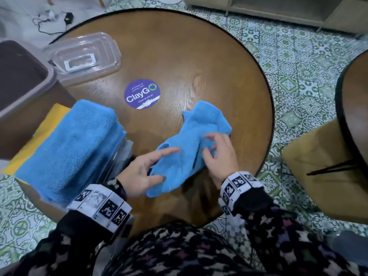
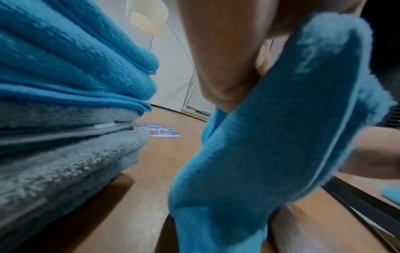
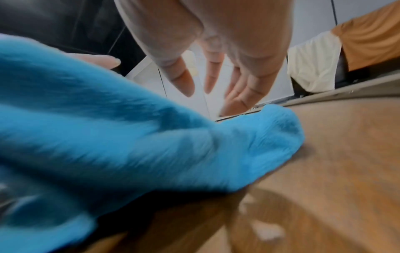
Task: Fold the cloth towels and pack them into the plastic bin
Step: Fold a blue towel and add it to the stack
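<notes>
Blue towel (image 1: 191, 144), loose and rumpled, lies on the round wooden surface (image 1: 199, 56) toward its 5 o'clock edge, stretched from 1 o'clock down to 7 o'clock between the two hands. The left hand (image 1: 143, 172) sits at the towel's 8 o'clock end: the thumb lies on the cloth near its lower corner and the fingers reach over the top, and the left wrist view shows the fabric (image 2: 270, 145) caught between thumb and fingers, so this hand pinches the towel. The right hand (image 1: 219, 154) hovers over the towel's 3 o'clock side; in the right wrist view its fingers (image 3: 244, 89) are spread and fairly straight above the cloth (image 3: 129, 137), gripping nothing. Whether the fingertips brush the fabric cannot be told.

At 9 o'clock from the hands a stack of folded towels (image 1: 67, 148) stands, blue on top, grey layers beneath in the left wrist view (image 2: 65, 162), with a yellow edge showing on its far side. It seems to sit in a clear container, but the walls are too blurred to be sure. A clear plastic lid (image 1: 85, 56) rests at the surface's 10 o'clock, and a round purple ClayGo sticker (image 1: 142, 94) lies near the centre, at 11 o'clock from the loose towel. A brown bin (image 1: 23, 80) stands off the surface at 9 o'clock.
</notes>
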{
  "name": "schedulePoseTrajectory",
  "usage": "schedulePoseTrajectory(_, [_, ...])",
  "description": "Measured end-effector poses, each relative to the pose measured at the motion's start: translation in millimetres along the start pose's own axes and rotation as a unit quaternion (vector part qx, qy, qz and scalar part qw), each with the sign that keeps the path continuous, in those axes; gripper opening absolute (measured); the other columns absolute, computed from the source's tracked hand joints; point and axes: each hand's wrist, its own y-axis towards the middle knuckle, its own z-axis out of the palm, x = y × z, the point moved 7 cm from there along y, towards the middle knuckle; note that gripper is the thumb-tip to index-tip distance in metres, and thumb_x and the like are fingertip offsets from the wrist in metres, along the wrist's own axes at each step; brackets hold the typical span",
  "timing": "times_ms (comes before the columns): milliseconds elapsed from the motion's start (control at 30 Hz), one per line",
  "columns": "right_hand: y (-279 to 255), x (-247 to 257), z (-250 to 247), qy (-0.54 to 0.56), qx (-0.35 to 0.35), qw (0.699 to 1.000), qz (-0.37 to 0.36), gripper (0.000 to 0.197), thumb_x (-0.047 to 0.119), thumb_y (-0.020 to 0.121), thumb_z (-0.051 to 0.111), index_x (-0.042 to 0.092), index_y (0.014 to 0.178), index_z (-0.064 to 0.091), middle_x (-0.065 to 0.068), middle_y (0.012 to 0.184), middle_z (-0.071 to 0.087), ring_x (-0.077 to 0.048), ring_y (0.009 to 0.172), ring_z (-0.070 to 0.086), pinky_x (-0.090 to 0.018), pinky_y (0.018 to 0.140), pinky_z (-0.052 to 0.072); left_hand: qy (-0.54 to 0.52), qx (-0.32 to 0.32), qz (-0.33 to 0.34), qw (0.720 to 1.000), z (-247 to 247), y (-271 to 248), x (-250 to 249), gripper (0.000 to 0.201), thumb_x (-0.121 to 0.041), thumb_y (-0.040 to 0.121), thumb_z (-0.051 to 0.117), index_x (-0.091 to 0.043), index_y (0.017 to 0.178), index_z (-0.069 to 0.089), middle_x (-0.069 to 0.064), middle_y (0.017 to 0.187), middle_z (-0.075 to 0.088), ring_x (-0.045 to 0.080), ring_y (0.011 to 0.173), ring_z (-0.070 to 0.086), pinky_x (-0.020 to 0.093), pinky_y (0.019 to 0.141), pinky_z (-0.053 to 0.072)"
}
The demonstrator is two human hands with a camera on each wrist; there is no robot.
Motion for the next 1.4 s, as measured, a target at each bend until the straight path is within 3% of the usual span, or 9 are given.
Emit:
schedulePoseTrajectory(167, [40.5,-14.6,-10.7,-0.108,-0.001,0.990,0.086,0.059,0.018,0.086,0.059,0.012,0.139,0.035,-0.013,0.146,0.024,-0.029,0.133,0.030,-0.034,0.107,0.027,0.143,0.062,-0.194,0.968,-5.8,-7.6,34.1,0.084,-0.048,0.054,0.065,-0.025,0.131,0.043,-0.001,0.133,0.052,0.011,0.114,0.056,0.027,0.097,0.045])
schedulePoseTrajectory(400, [60.0,-19.2,9.1,-0.111,0.105,0.974,0.165,0.083,0.022,0.087,0.064,0.021,0.149,0.009,-0.013,0.139,0.044,-0.030,0.122,0.049,-0.037,0.099,0.040,0.333,-0.170,-0.263,0.889,-42.0,8.9,47.3,0.083,-0.053,0.081,0.059,-0.023,0.144,0.015,0.018,0.124,0.049,0.030,0.111,0.053,0.035,0.095,0.041])
schedulePoseTrajectory(567, [48.8,-35.3,24.3,-0.160,0.188,0.955,0.162,0.032,0.019,0.085,0.060,0.021,0.116,0.055,-0.007,0.115,0.062,-0.025,0.097,0.059,-0.030,0.081,0.048,0.433,-0.037,-0.304,0.848,-21.0,6.5,76.5,0.034,-0.040,0.078,0.068,-0.022,0.098,0.047,0.006,0.104,0.058,0.023,0.090,0.055,0.025,0.072,0.041])
schedulePoseTrajectory(767, [71.7,-18.9,-14.9,-0.116,0.107,0.979,0.133,0.005,0.017,0.088,0.051,0.020,0.093,0.051,-0.006,0.086,0.064,-0.029,0.089,0.064,-0.034,0.080,0.050,0.403,-0.185,-0.173,0.879,-47.9,44.3,12.1,0.031,-0.018,0.075,0.069,-0.025,0.061,0.042,-0.007,0.059,0.047,0.022,0.070,0.053,0.022,0.061,0.032])
schedulePoseTrajectory(933, [109.0,35.0,-89.7,0.075,-0.121,0.987,0.072,0.026,0.004,0.086,0.045,0.029,0.080,0.044,0.009,0.077,0.052,-0.024,0.083,0.066,-0.043,0.070,0.057,0.287,-0.293,0.035,0.911,-82.8,91.9,-101.0,0.019,-0.030,0.073,0.071,-0.023,0.082,0.056,-0.008,0.069,0.055,0.018,0.076,0.063,0.028,0.070,0.049])
schedulePoseTrajectory(1133, [63.6,92.1,-146.0,0.274,-0.305,0.890,-0.199,0.016,0.009,0.088,0.044,0.024,0.091,0.038,0.013,0.086,0.050,-0.005,0.075,0.052,-0.045,0.070,0.053,0.184,-0.416,0.403,0.794,-77.4,36.5,-208.3,0.011,-0.011,0.084,0.057,-0.021,0.090,0.058,-0.008,0.077,0.060,0.002,0.067,0.053,0.017,0.063,0.042])
schedulePoseTrajectory(1233, [36.8,52.8,-112.2,0.166,-0.258,0.944,-0.119,0.017,0.023,0.078,0.053,0.022,0.094,0.045,0.016,0.073,0.050,-0.001,0.064,0.045,-0.028,0.063,0.040,0.213,-0.402,0.323,0.830,-73.5,31.2,-150.1,0.019,-0.019,0.076,0.057,-0.032,0.090,0.055,-0.018,0.068,0.052,-0.008,0.061,0.048,0.010,0.061,0.037])
schedulePoseTrajectory(1333, [9.7,-28.5,-35.2,0.050,0.028,0.997,0.055,0.033,0.023,0.075,0.062,0.017,0.106,0.051,0.004,0.089,0.062,-0.015,0.087,0.060,-0.028,0.079,0.048,0.335,-0.261,0.094,0.900,-57.2,34.5,-44.0,0.055,-0.028,0.067,0.067,-0.018,0.120,0.053,-0.002,0.096,0.056,0.002,0.092,0.054,0.022,0.085,0.043])
schedulePoseTrajectory(1400, [-21.8,-66.1,2.5,-0.050,0.222,0.967,0.113,0.022,0.019,0.081,0.063,0.028,0.098,0.053,-0.002,0.107,0.064,-0.023,0.107,0.059,-0.035,0.091,0.047,0.407,-0.112,-0.106,0.900,-40.5,22.9,25.8,0.083,-0.022,0.068,0.077,-0.015,0.139,0.034,0.013,0.123,0.050,0.022,0.119,0.046,0.027,0.103,0.031])
